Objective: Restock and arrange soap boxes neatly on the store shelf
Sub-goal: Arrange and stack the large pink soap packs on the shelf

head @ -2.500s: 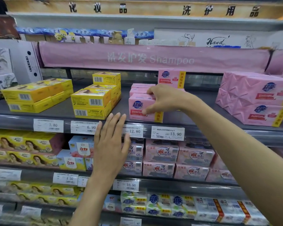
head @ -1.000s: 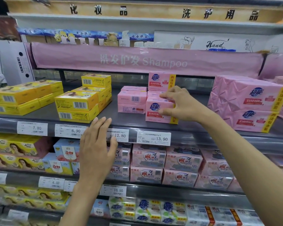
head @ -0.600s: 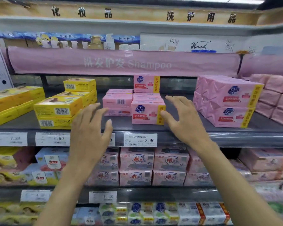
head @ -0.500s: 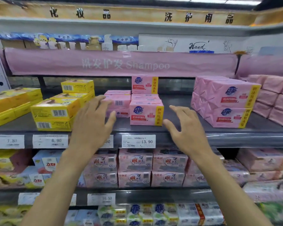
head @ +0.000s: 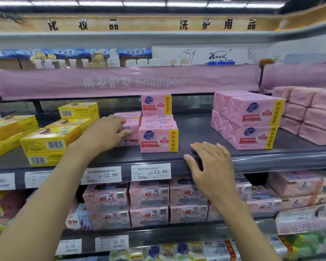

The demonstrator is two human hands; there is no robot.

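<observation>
Showing a two-handed reach onto the soap shelf, near to far.

Right grip (head: 211, 170): nearest the viewer, fingers spread and released, holding nothing. It hangs over the lip of the shelf (head: 271, 159), to the right of the front box (head: 158, 138) and apart from it.

Left grip (head: 109, 132): farther in, fingers across the top and thumb on the near face of the barcode box (head: 134, 125), grasping it.

The barcode box lies just left of the front box, touching it or nearly so, and seems to rest on another pink box. Its long axis runs left to right, along the shelf edge. Its barcode face looks outward, whereas the front box shows its logo. It sits slightly behind the front box's face.

Yellow boxes (head: 45, 142) stand left of the left grip. Behind the front box lie flat pink boxes, with an upright box (head: 156, 104) on top.

Judgement: the coming move belongs to the left grip, which is already on the box. It probably brings the box forward, level with its neighbour.
</observation>
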